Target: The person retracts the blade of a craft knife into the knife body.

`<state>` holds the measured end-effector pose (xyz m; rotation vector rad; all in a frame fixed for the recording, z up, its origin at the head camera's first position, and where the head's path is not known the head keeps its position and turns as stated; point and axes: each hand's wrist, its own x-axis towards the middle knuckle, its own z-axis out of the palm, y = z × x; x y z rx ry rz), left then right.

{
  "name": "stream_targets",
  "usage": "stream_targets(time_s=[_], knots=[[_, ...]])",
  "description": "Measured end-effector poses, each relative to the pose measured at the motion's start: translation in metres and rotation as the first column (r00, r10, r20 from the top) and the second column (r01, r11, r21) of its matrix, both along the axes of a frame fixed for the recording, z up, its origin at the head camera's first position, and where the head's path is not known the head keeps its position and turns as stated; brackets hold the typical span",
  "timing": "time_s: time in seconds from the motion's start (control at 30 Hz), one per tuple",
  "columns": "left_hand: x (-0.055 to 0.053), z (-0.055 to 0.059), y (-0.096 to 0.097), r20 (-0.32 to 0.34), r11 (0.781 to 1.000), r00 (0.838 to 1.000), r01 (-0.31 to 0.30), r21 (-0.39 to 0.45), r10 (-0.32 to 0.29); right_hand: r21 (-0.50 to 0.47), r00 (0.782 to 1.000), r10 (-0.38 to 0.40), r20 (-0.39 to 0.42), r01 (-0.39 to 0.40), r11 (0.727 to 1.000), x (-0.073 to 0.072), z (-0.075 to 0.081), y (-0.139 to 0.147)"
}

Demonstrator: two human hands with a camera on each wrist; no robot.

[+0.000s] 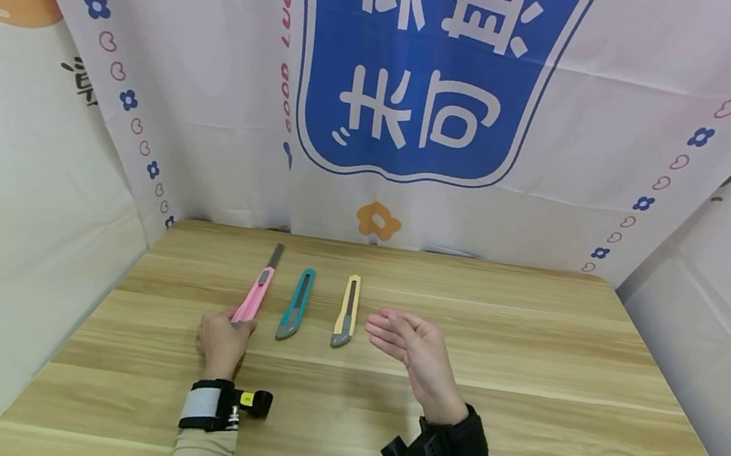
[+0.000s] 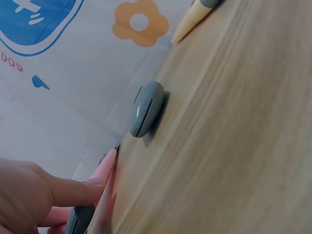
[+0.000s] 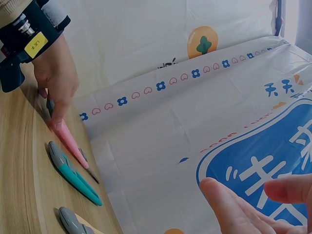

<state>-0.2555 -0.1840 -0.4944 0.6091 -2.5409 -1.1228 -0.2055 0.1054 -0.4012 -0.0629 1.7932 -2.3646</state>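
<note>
At the left of the table, my left hand (image 1: 225,340) grips the grey rear end of a pink utility knife (image 1: 254,294), thumb on one side and fingers on the other. Its blade (image 1: 276,255) is extended toward the back cloth. A teal utility knife (image 1: 296,305) lies just right of it, and a yellow utility knife (image 1: 346,312) lies farther right; both show no blade beyond the tip. My right hand (image 1: 415,348) hovers right of the yellow one with fingers fairly straight and holding nothing; in the right wrist view its fingers (image 3: 224,204) are in front of the cloth.
The wood-grain table (image 1: 530,339) ends at a white hanging cloth (image 1: 238,91) with a blue printed sign. White cloth walls (image 1: 18,216) flank both sides. Each wrist wears a black strap with a small camera (image 1: 395,454).
</note>
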Motion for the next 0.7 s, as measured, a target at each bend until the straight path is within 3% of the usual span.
stream_targets(time_s=[0.2, 0.47, 0.7], knots=[[0.001, 0.006, 0.001, -0.02, 1.0, 1.0, 0.007, -0.013, -0.007, -0.003, 1.0, 0.003, -0.007, -0.003, 1.0, 0.0, 0.0, 0.0], [0.005, 0.021, 0.007, -0.086, 0.992, 0.993, 0.076, -0.098, -0.084, -0.005, 1.0, 0.003, -0.007, -0.003, 1.0, 0.0, -0.001, 0.0], [0.009, 0.039, 0.018, -0.065, 0.99, 0.989, 0.126, -0.063, -0.13, -0.012, 1.0, 0.002, -0.001, -0.002, 1.0, 0.001, 0.0, -0.001]])
